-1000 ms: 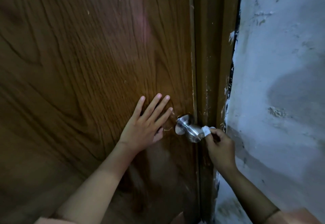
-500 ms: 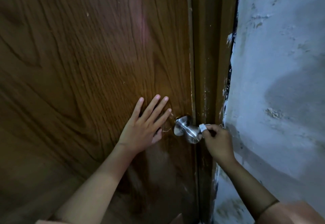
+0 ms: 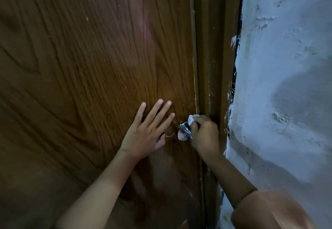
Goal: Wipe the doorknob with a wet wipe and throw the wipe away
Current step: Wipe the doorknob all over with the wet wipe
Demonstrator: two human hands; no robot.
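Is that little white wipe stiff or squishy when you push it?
Probably squishy: the wet wipe looks bunched up in the right hand against the doorknob. It likely bends around the knob's round shiny metal, and may slide easily there.

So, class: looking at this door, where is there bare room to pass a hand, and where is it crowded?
Free: the wide door panel above and left of the left hand, and the wall right of the frame. Crowded: around the doorknob, between the flat left hand and the right hand pressing the wet wipe.
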